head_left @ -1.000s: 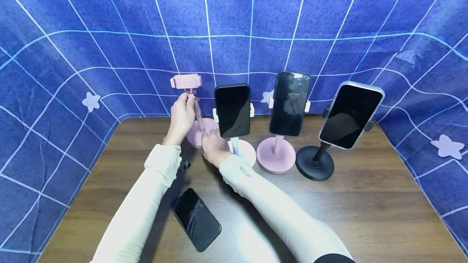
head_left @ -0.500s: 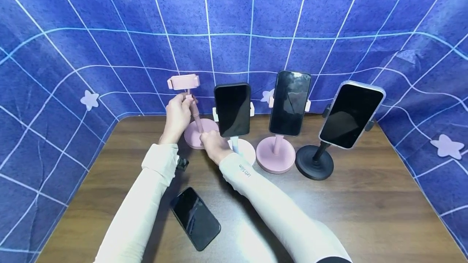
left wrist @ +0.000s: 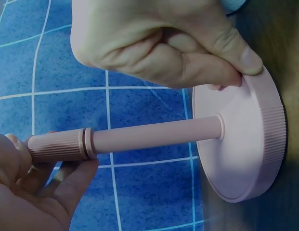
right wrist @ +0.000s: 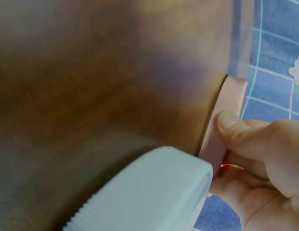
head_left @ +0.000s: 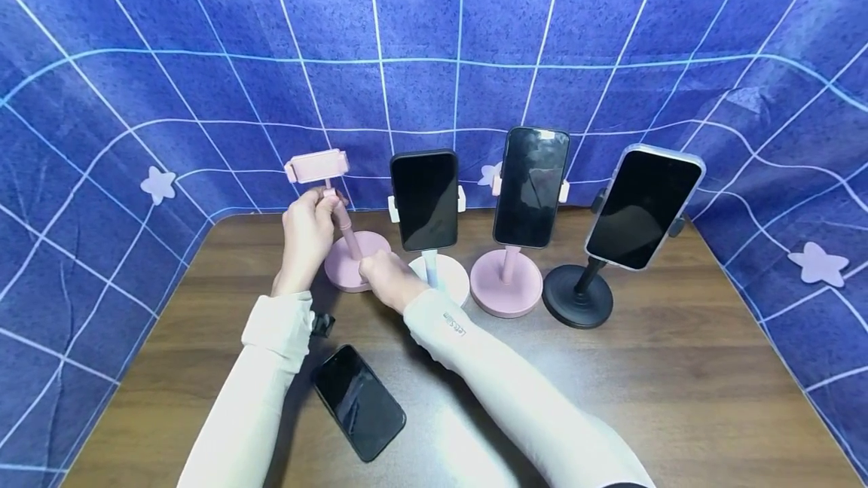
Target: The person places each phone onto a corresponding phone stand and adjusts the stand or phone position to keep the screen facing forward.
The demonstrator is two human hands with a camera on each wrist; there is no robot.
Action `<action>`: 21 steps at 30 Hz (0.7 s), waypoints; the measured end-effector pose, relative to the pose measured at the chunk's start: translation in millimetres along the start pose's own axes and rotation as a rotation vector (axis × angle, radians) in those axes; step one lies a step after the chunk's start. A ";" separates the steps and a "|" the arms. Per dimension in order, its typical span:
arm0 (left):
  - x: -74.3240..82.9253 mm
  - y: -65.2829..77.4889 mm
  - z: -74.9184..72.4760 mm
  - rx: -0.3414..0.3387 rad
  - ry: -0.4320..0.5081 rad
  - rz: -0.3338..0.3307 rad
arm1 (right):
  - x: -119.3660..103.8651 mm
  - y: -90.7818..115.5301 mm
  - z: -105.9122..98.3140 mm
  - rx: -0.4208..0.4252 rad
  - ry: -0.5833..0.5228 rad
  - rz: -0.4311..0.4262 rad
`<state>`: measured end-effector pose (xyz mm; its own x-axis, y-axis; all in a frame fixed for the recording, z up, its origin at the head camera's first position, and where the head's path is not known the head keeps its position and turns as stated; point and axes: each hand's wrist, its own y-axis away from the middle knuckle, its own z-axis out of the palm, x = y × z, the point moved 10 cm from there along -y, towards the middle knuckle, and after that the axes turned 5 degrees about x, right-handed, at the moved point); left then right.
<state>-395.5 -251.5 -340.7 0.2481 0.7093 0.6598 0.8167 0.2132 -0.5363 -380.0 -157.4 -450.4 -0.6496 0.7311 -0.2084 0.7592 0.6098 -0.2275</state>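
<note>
A pink phone stand [head_left: 346, 236] with a vacant clamp head [head_left: 317, 166] leans left at the left of the row. My left hand [head_left: 308, 232] grips its pole near the top, fingers around the ribbed collar [left wrist: 58, 146] in the left wrist view. Low on the stand, my right hand [head_left: 388, 277] pinches the rim of the round base [left wrist: 269, 139] between thumb and fingers. In the right wrist view the thumb of the right hand [right wrist: 269, 154] presses on the base's edge [right wrist: 228, 98]. A black smartphone [head_left: 359, 403] lies flat on the table, nearer the person.
Right of the pink stand, a white stand [head_left: 453, 277], another pink stand [head_left: 507, 300] and a black stand [head_left: 579, 311] each hold an upright phone. The white stand's base [right wrist: 149, 192] is close beside the right hand. Blue gridded cloth [head_left: 420, 21] hangs behind the wooden table [head_left: 678, 367].
Both hands have shifted the pink stand left and slightly toward the person. Its clamp head has swung left and lower, and the pole leans more. The right hand keeps its pinch on the base.
</note>
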 end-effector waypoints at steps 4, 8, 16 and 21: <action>-2.0 7.7 -4.2 -0.009 -0.005 -0.018 | -6.2 5.1 0.9 -0.016 -0.026 -0.033; -0.4 12.4 -6.2 -0.010 -0.006 -0.014 | -9.3 11.1 -1.1 -0.013 -0.039 -0.064; 2.5 21.2 -10.1 0.000 -0.006 0.012 | -9.0 22.0 -4.5 -0.032 -0.102 -0.047; 1.8 27.3 -14.8 0.010 -0.010 0.011 | -16.1 26.2 -5.2 -0.026 -0.077 -0.093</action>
<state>-365.0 -254.3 -346.3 0.2525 0.7181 0.6485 0.8086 0.2116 -0.5490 -349.4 -151.6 -448.1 -0.7176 0.6461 -0.2602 0.6957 0.6824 -0.2242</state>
